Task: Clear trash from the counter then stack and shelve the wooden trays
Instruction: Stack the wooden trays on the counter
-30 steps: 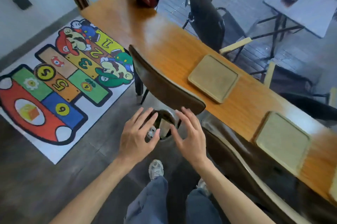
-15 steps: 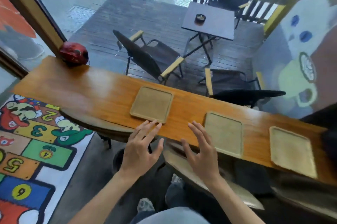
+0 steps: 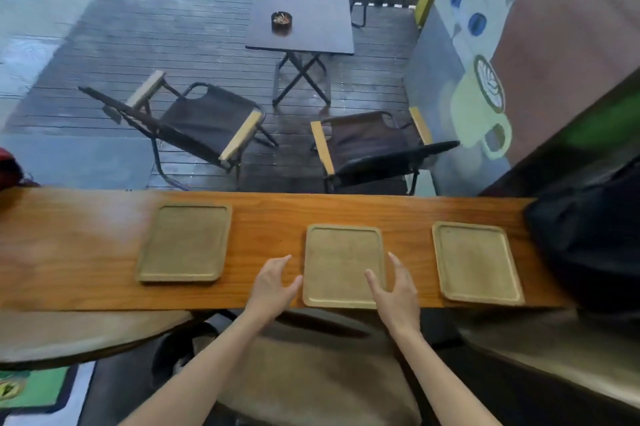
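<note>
**Head view: both hands bracket the middle tray**

Head camera looks down on the middle tray (image 3: 343, 266), lying flat on the wooden counter (image 3: 86, 245) with its long axis running away from the person and its near short edge almost at the counter's front lip; the left hand (image 3: 273, 287) sits just beside the tray's left rim, fingers spread and holding nothing; the right hand (image 3: 394, 290) hovers over the near right corner, likewise spread and empty; the tray lies squarely between them, neither hand clearly nearer; whether skin touches wood I cannot tell. Outward, the left tray (image 3: 185, 242) and the right tray (image 3: 476, 261) lie well apart on either side, both bare; a dark bag (image 3: 588, 235) rests at the counter's right end. No trash shows on the counter, so stacking looks like the step in hand.
</note>
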